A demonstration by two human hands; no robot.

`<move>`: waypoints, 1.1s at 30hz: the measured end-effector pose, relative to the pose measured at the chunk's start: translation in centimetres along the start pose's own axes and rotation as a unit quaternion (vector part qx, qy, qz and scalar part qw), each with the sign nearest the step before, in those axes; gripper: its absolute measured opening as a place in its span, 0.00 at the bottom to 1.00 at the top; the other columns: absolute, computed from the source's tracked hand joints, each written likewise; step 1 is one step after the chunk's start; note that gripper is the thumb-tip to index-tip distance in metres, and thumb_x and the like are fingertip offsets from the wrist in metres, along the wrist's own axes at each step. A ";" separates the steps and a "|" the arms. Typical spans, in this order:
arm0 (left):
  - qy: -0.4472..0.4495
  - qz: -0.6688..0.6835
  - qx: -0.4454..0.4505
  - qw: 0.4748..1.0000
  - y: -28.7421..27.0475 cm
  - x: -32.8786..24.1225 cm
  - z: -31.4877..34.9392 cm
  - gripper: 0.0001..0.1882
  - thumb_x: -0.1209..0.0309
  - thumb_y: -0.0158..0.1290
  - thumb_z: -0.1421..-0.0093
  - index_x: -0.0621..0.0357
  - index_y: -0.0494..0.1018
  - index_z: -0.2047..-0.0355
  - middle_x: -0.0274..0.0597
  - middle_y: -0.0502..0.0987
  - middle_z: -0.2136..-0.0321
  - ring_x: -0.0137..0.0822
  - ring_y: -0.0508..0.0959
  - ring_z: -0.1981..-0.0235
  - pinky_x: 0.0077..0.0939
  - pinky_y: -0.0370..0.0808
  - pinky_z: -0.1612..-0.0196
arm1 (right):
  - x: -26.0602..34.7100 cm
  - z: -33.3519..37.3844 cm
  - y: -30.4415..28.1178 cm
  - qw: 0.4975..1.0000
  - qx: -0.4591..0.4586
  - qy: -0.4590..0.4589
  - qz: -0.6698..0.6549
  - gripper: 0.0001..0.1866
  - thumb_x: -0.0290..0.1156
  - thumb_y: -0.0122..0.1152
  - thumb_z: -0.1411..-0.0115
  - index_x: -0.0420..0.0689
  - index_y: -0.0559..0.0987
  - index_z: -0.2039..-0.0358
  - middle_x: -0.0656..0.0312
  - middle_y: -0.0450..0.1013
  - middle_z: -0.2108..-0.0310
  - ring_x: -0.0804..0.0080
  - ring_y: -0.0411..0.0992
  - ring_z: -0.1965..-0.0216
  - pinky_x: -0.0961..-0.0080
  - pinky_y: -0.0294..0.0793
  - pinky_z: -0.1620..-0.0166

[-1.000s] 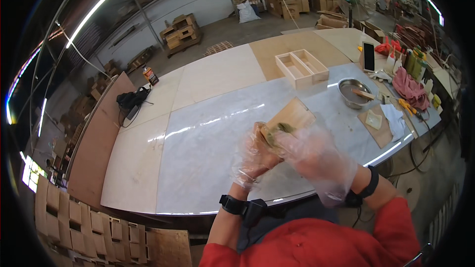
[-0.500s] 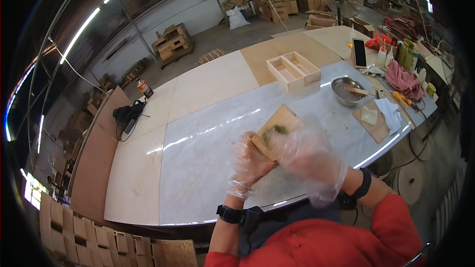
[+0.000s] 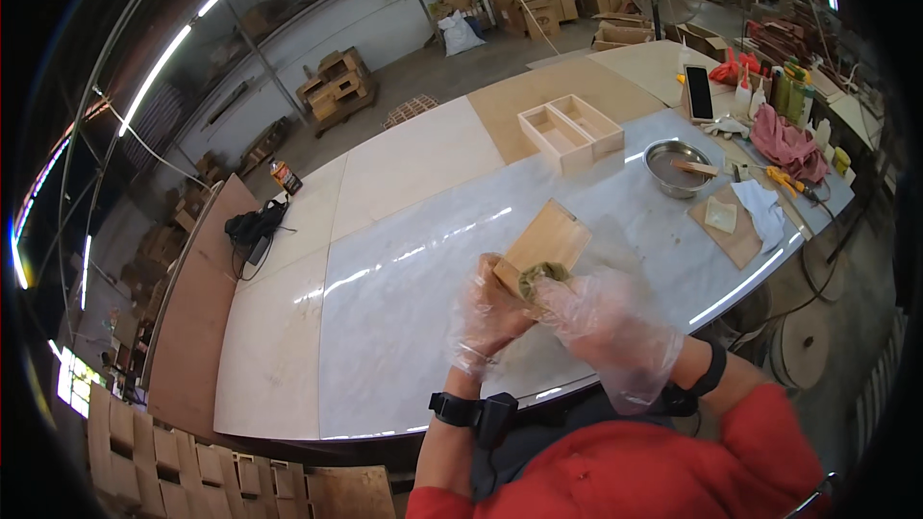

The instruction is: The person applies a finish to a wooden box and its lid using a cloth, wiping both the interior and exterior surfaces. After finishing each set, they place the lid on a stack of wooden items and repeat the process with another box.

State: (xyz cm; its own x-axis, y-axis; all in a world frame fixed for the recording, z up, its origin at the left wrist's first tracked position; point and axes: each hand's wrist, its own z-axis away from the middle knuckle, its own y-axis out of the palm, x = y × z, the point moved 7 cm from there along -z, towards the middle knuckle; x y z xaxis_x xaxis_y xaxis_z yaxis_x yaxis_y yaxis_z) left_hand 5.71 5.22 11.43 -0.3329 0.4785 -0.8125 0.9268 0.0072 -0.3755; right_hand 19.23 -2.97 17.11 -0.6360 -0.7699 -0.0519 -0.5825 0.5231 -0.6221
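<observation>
Head view — gripping a wooden piece [image 3: 548, 238] in a curled left hand [image 3: 490, 315], closer in and left of the steel bowl [image 3: 665, 173]. Also pressing a green pad [image 3: 540, 276] against it with a mostly closed right hand [image 3: 594, 312] — kinda hazy.

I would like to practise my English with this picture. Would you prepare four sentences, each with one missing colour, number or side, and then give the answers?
1. The right hand holds a ____ wad at the wooden piece gripped by the left hand.
2. The open wooden box has ____ compartments.
3. In the picture, the metal bowl stands to the ____ of that box.
4. The person's sleeves are ____.

Missing words: green; two; right; red.
</observation>
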 end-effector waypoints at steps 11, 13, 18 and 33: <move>0.147 -0.207 0.050 0.966 0.3 1.5 0.1 0.31 0.70 0.70 0.57 0.59 0.63 0.57 0.44 0.74 0.64 0.30 0.75 0.61 0.26 0.73 0.58 | 0.0 -1.3 1.3 0.998 0.017 -0.026 -0.055 0.22 0.27 0.59 0.51 0.38 0.75 0.53 0.61 0.67 0.79 0.66 0.69 0.78 0.69 0.66 0.77; 0.030 0.085 -0.006 0.996 0.0 1.5 -0.5 0.29 0.74 0.68 0.56 0.58 0.63 0.57 0.41 0.73 0.65 0.30 0.73 0.61 0.26 0.73 0.59 | -0.4 0.0 1.5 1.000 0.021 -0.006 -0.014 0.19 0.28 0.57 0.51 0.38 0.75 0.56 0.64 0.65 0.80 0.69 0.68 0.79 0.72 0.65 0.79; 0.031 0.126 -0.006 0.992 0.2 3.2 -0.5 0.31 0.74 0.69 0.57 0.58 0.61 0.57 0.38 0.73 0.64 0.30 0.73 0.61 0.27 0.73 0.59 | 0.0 -1.4 1.7 0.999 0.032 -0.021 0.020 0.15 0.27 0.57 0.50 0.40 0.75 0.60 0.62 0.65 0.80 0.68 0.68 0.79 0.72 0.64 0.79; -0.053 0.036 0.024 0.998 0.3 1.6 -1.6 0.33 0.76 0.68 0.58 0.58 0.58 0.56 0.43 0.74 0.59 0.32 0.75 0.56 0.28 0.74 0.54 | -1.6 -0.7 0.5 0.981 0.185 0.050 -0.018 0.23 0.24 0.53 0.46 0.35 0.72 0.48 0.54 0.74 0.66 0.64 0.74 0.67 0.70 0.74 0.67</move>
State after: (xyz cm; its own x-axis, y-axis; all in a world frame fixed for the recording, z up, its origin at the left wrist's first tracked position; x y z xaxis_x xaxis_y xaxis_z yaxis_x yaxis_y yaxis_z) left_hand 5.73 7.40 10.78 -0.2844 0.3802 -0.8801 0.9406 -0.0671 -0.3329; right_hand 19.61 -1.19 17.38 -0.6757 -0.7360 0.0416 -0.3936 0.3125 -0.8645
